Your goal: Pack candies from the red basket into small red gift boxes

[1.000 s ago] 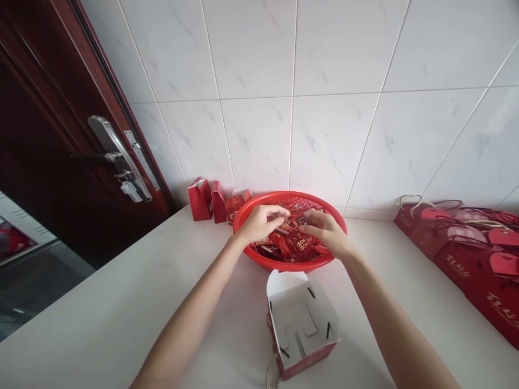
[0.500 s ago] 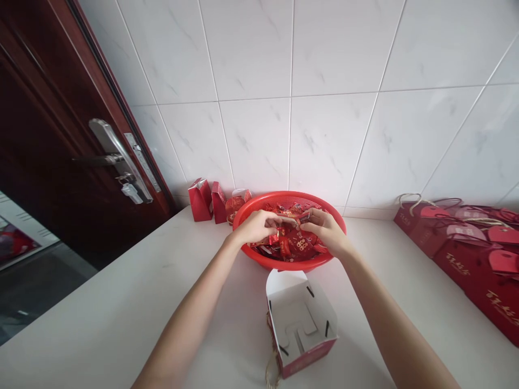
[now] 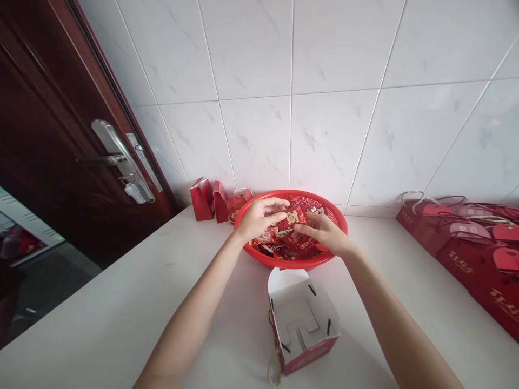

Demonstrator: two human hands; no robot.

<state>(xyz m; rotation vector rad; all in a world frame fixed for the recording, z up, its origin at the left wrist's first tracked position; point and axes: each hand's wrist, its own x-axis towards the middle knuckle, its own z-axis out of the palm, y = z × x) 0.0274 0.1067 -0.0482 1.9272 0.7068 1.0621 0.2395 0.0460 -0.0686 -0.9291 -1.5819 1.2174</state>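
Note:
A red plastic basket (image 3: 298,264) full of red wrapped packets stands against the tiled wall. Over its middle, a red packet with gold print (image 3: 294,216) is between my two hands. My left hand (image 3: 265,216) has its fingers closed on the packet's left side. From the right, my right hand (image 3: 322,229) grips the packet's other edge, its fingertips partly hidden. In front of the basket an open box (image 3: 300,316), white inside and red outside, lies with its cord at the left and nothing inside.
Small red boxes (image 3: 201,201) and a round red container (image 3: 235,206) stand left of the basket. Along the right side are red gift boxes (image 3: 456,254) with cord handles. A dark door (image 3: 60,108) with a metal handle is at the left.
The gold-printed packet now shows its face between my hands. My left hand has shifted slightly up and its fingers are more stretched over the basket.

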